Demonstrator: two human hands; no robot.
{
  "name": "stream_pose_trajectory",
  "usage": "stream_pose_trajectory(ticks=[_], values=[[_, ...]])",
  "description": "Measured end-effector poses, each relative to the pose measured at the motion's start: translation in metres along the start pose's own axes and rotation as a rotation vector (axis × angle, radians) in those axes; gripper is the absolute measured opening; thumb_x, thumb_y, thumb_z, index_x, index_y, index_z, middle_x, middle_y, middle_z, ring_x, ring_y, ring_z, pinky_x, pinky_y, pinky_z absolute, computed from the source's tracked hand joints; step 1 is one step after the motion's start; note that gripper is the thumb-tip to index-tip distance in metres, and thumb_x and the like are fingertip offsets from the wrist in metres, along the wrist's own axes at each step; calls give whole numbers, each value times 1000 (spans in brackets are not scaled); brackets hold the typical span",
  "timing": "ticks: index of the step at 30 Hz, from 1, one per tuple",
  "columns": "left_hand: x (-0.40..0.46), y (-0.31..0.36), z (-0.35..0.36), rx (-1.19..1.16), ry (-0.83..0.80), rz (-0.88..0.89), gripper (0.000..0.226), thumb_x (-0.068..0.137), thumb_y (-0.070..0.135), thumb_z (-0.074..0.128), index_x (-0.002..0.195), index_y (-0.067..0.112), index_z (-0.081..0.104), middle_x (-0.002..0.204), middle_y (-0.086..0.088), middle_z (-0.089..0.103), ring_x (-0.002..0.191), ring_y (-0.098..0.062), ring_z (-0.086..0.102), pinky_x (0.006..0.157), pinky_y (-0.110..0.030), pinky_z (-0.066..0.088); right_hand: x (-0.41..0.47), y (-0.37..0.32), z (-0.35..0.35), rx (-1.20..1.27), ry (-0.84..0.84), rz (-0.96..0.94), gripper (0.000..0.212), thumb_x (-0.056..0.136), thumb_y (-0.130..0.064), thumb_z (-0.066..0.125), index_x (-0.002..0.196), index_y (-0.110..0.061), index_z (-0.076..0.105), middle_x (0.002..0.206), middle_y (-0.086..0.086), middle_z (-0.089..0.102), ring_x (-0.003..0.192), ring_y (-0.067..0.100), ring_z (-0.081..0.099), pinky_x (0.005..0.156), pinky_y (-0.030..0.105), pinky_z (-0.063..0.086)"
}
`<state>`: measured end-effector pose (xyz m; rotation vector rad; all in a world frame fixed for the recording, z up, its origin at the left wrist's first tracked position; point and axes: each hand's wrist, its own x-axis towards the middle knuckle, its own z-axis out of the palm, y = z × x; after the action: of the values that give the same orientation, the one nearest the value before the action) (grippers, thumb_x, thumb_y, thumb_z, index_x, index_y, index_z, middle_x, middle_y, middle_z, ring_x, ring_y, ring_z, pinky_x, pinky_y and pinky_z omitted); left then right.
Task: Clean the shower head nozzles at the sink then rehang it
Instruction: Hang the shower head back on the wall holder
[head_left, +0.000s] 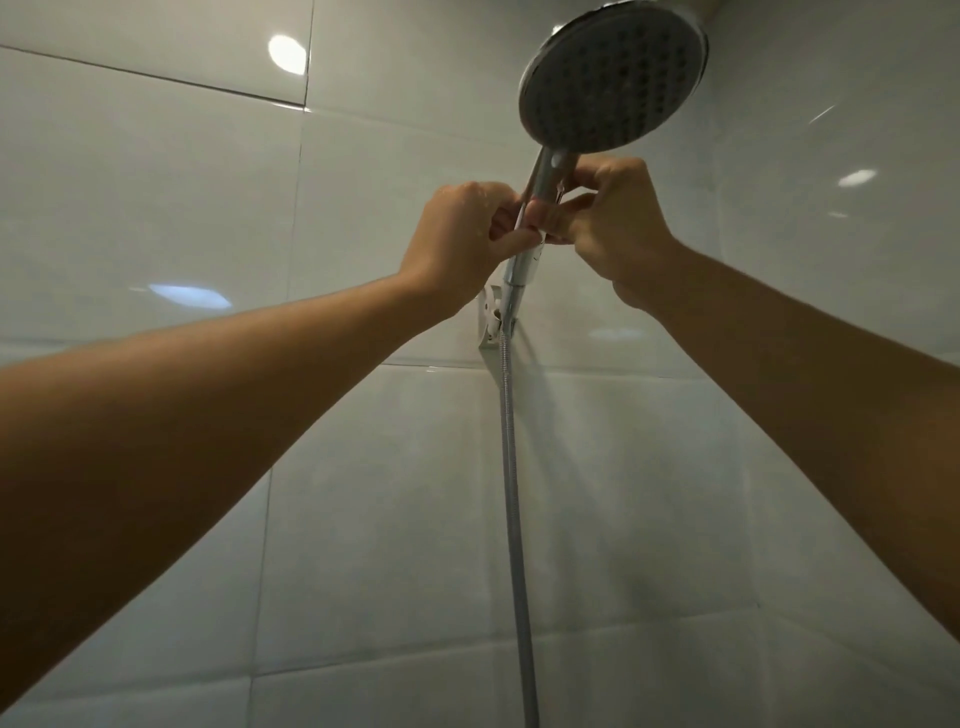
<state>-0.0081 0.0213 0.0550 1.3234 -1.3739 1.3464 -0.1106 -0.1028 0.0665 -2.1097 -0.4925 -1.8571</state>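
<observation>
- High against a tiled bathroom wall (156, 171), a person is reaching up with both bare arms toward a chrome shower head (614, 78).
- Seen from below, the shower head is showing its round grey face, dotted with rows of dark nozzles, tilting toward the camera at the top of the frame.
- Its chrome handle (545, 176) is running down and to the left from the face, and its lower end is sitting in a white wall bracket (491, 319) fixed just above a grout line.
- On the left side of the handle, the left hand (462, 236) is curling its fingers and pinching the chrome stem, with water droplets glistening on the knuckles.
- On the right side, the right hand (608, 218) is wrapping its fingers and thumb around the same stretch of handle, so that the two hands are nearly touching each other.
- Below the bracket, a ribbed metal hose (511, 493) is hanging straight down and leaving the frame at the bottom edge.
- Across the glossy pale tiles, reflections of ceiling lights (287, 53) are showing as bright oval spots.
</observation>
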Motion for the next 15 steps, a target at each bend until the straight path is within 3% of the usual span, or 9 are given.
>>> stream_pose_trajectory(ticks=[5,11,15], values=[[2,0,0,4,-20,-28,17,82,25,75,89,10,73,79,-2,72,70,-18,67,63,-20,54,0,5,6,18,17,54,28,81,-11,78,106,1,71,98,12,72,81,27,73,75,40,63],[-18,-14,14,21,-73,-67,16,81,25,76,86,10,72,77,-5,71,69,-23,66,69,-41,58,-15,23,18,81,2,202,25,76,-7,82,99,-2,73,94,13,74,82,32,73,79,47,62],[-26,-19,23,-69,-60,-111,17,82,22,75,94,11,71,83,-3,72,72,-16,67,72,-33,60,-23,29,25,46,12,183,23,78,-12,81,99,-5,74,94,11,75,81,31,73,80,47,61]])
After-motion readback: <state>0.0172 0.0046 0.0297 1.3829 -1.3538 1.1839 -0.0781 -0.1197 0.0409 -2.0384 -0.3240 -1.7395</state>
